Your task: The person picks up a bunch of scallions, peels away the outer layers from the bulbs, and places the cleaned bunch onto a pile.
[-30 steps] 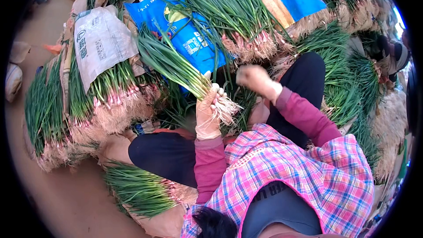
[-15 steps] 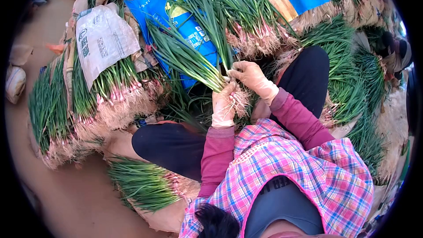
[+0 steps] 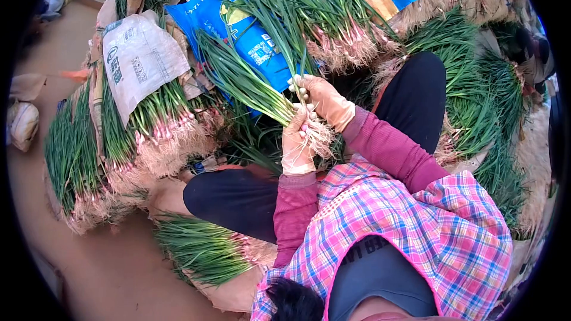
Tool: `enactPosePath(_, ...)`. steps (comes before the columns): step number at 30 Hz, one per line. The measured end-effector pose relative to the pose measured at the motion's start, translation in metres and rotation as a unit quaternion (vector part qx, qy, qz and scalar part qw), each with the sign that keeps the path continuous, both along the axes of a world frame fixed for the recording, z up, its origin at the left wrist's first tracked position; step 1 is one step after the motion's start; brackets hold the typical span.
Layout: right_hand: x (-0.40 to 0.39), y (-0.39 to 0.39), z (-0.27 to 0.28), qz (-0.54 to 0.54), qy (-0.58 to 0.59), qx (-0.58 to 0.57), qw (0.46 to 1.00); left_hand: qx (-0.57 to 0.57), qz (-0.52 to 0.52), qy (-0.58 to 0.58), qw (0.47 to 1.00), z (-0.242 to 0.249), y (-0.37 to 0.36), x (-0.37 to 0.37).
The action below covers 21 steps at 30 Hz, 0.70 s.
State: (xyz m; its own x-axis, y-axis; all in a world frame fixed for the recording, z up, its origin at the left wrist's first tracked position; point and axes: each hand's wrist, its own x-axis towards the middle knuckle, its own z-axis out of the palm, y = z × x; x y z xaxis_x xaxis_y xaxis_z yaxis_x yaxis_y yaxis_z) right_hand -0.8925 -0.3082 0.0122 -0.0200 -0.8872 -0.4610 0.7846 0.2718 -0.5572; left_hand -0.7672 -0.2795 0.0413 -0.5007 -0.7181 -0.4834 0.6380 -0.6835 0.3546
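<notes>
My left hand [image 3: 297, 147], in a pale thin glove, is closed round the lower stems of a bunch of spring onions [image 3: 254, 81]. The bunch's green leaves fan up to the left, and its pinkish bulbs and stringy roots stick out to the right of my fingers. Just above, my gloved right hand [image 3: 326, 101] pinches a few upright spring onion stalks [image 3: 299, 66] near their lower ends. These stalks stand beside the bunch; where they end is partly hidden by my fingers. Behind both hands lies a blue printed sack [image 3: 272, 71].
A large heap of spring onions [image 3: 309, 6] lies on the sack ahead. More bundles [image 3: 77, 148] stand at left, partly under a white sack [image 3: 143, 59]. Loose green piles [image 3: 458, 89] lie at right, and a smaller pile [image 3: 202, 249] rests on sacking beside my knee.
My right hand has moved slightly up and left along the stalks, with its fingers now higher above the bunch. The left hand keeps its hold, and the view has shifted a little.
</notes>
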Motion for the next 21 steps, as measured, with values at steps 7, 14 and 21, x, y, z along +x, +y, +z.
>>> enactPosePath(7,-0.028,-0.017,-0.041,-0.126,-0.294,-0.067,0.945,0.008,-0.034,0.052,0.998,-0.021,0.003,0.022)
enactPosePath(14,-0.004,0.092,-0.035,0.336,0.651,-0.094,0.674,-0.12,0.056,0.182,0.974,0.027,-0.002,0.039)
enactPosePath(21,-0.032,0.012,-0.049,0.007,0.342,0.036,0.939,-0.074,0.008,-0.1,0.992,-0.001,0.006,0.017)
